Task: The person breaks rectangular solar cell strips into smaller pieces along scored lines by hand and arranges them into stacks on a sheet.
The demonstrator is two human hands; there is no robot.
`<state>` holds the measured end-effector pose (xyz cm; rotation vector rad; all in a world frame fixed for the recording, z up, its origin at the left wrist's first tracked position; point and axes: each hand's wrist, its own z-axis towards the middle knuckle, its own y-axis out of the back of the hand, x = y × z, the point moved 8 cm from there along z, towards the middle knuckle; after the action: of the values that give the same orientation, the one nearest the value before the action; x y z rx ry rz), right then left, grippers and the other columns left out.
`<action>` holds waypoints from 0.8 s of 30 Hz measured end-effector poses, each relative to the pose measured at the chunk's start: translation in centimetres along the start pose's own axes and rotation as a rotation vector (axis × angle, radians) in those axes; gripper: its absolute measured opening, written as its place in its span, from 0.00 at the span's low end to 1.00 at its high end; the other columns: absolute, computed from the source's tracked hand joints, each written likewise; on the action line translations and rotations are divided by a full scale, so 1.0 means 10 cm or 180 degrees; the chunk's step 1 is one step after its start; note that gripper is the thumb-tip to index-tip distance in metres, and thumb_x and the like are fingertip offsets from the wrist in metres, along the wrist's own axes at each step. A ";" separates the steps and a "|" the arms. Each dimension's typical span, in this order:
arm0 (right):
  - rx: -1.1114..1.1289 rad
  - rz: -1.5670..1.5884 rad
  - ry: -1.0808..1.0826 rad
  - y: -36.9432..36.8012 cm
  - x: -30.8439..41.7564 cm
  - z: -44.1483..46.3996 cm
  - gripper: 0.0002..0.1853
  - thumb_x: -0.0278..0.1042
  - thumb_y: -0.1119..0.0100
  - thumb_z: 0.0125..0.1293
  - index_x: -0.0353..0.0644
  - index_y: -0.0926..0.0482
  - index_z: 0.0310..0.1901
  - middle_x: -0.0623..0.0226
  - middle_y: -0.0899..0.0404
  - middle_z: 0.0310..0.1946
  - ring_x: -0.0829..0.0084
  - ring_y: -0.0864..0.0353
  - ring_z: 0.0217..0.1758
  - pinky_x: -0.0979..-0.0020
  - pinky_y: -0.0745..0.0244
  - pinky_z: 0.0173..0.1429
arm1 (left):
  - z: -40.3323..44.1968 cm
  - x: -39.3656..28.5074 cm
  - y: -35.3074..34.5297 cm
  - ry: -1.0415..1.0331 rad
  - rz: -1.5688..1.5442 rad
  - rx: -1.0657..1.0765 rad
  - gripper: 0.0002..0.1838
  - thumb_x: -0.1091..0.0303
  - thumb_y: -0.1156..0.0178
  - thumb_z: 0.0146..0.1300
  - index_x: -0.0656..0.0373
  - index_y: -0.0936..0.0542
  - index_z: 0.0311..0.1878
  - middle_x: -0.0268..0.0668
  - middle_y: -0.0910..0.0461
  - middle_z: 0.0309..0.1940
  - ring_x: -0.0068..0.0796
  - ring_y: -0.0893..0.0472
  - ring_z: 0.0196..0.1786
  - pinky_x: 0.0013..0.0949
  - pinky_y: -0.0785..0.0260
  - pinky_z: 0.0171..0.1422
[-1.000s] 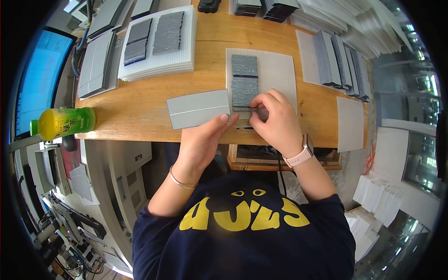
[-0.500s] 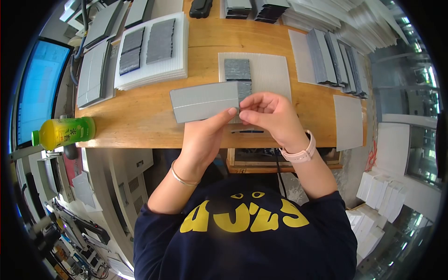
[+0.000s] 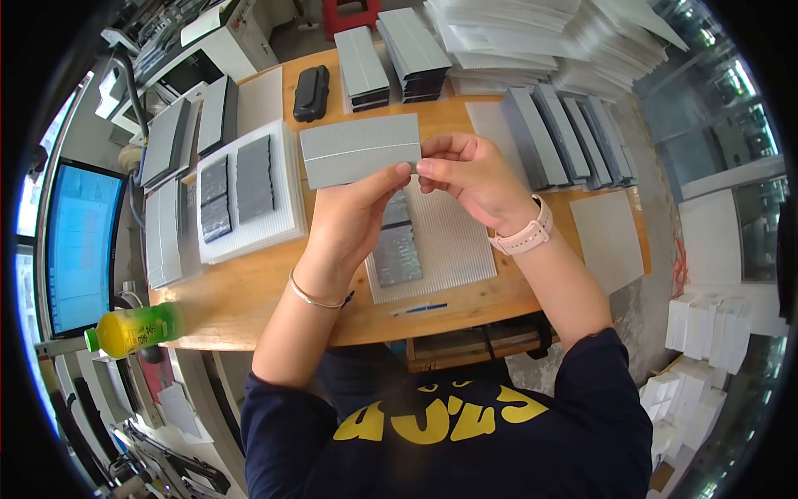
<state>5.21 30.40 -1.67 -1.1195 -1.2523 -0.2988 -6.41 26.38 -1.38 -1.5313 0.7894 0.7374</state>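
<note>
Hands (image 3: 353, 208) in fingertip grip on grey panel (image 3: 362, 150), yellow drink (image 3: 121, 333) inside green-capped bottle (image 3: 151, 325).

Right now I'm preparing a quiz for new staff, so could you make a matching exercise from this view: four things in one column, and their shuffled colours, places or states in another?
Things:
1. Left hand
2. Drink bottle
3. Hard case
4. Watch strap

Descriptions:
A. Black, lying on the wooden table
B. Pink, around the wrist of the right hand
C. Holding a grey panel
D. Yellow and green

Pairs: 1-C, 2-D, 3-A, 4-B
</note>
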 end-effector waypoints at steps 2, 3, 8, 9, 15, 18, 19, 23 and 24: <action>0.0041 0.0049 -0.0036 0.02 -0.03 0.03 0.11 0.26 0.37 0.54 0.33 0.23 0.39 0.65 0.21 0.31 0.77 0.22 0.32 0.77 0.24 0.40 | 0.02 0.04 0.01 0.0021 -0.0105 -0.0093 0.13 0.81 0.42 0.54 0.63 0.27 0.44 0.36 0.23 0.39 0.27 0.24 0.43 0.29 0.31 0.50; 0.0077 0.0054 -0.0076 0.02 -0.04 0.01 0.11 0.26 0.37 0.54 0.33 0.23 0.38 0.65 0.21 0.31 0.77 0.22 0.32 0.77 0.24 0.40 | 0.02 0.06 0.03 0.0032 -0.0168 -0.0151 0.13 0.82 0.42 0.53 0.63 0.26 0.44 0.36 0.23 0.39 0.26 0.23 0.43 0.29 0.31 0.50; 0.0085 0.0217 -0.0370 0.06 -0.16 -0.03 0.09 0.27 0.36 0.53 0.34 0.22 0.36 0.66 0.21 0.29 0.78 0.23 0.30 0.77 0.25 0.38 | -0.03 0.16 0.03 0.0210 -0.0203 -0.0133 0.14 0.81 0.42 0.53 0.62 0.27 0.44 0.36 0.24 0.39 0.27 0.24 0.43 0.30 0.31 0.49; 0.0055 0.0255 -0.0406 0.07 -0.19 -0.04 0.09 0.27 0.36 0.53 0.34 0.22 0.36 0.66 0.21 0.29 0.78 0.23 0.30 0.77 0.25 0.38 | -0.04 0.19 0.04 0.0291 -0.0219 -0.0122 0.14 0.81 0.42 0.54 0.62 0.27 0.44 0.36 0.24 0.39 0.28 0.24 0.43 0.30 0.31 0.49; 0.0063 0.0451 -0.0540 0.06 -0.33 -0.02 0.08 0.26 0.37 0.54 0.33 0.22 0.36 0.65 0.21 0.29 0.77 0.23 0.30 0.77 0.25 0.37 | -0.06 0.27 0.11 0.0483 -0.0343 -0.0062 0.14 0.80 0.42 0.54 0.62 0.28 0.45 0.37 0.24 0.39 0.28 0.24 0.43 0.31 0.31 0.49; 0.0105 0.0492 -0.0526 0.06 -0.37 -0.01 0.08 0.25 0.37 0.54 0.33 0.22 0.36 0.65 0.21 0.29 0.76 0.23 0.30 0.76 0.25 0.37 | -0.06 0.27 0.12 0.0481 -0.0398 0.0008 0.14 0.80 0.42 0.54 0.62 0.28 0.45 0.37 0.24 0.39 0.28 0.24 0.42 0.31 0.31 0.49; 0.0128 0.0509 -0.0516 0.06 -0.38 -0.01 0.08 0.25 0.38 0.54 0.33 0.22 0.36 0.65 0.21 0.29 0.76 0.22 0.30 0.76 0.25 0.37 | -0.06 0.27 0.12 0.0485 -0.0406 0.0010 0.14 0.80 0.42 0.54 0.62 0.28 0.45 0.37 0.24 0.39 0.28 0.24 0.42 0.31 0.31 0.49; 0.0117 0.0526 -0.0528 0.07 -0.40 -0.01 0.08 0.25 0.38 0.54 0.34 0.22 0.36 0.64 0.21 0.29 0.76 0.22 0.31 0.75 0.24 0.38 | -0.07 0.28 0.13 0.0514 -0.0457 0.0009 0.13 0.79 0.42 0.54 0.62 0.28 0.44 0.37 0.24 0.39 0.28 0.24 0.42 0.31 0.31 0.48; 0.0122 0.0581 -0.0549 0.08 -0.41 -0.01 0.08 0.25 0.38 0.54 0.34 0.22 0.37 0.64 0.21 0.29 0.76 0.22 0.31 0.75 0.24 0.38 | -0.07 0.27 0.13 0.0518 -0.0472 0.0008 0.13 0.79 0.42 0.54 0.62 0.28 0.44 0.37 0.24 0.39 0.28 0.24 0.42 0.31 0.31 0.48</action>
<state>4.37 29.16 -5.56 -1.2371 -1.2903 -0.0413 -5.94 25.41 -4.31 -1.6432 0.7862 0.5070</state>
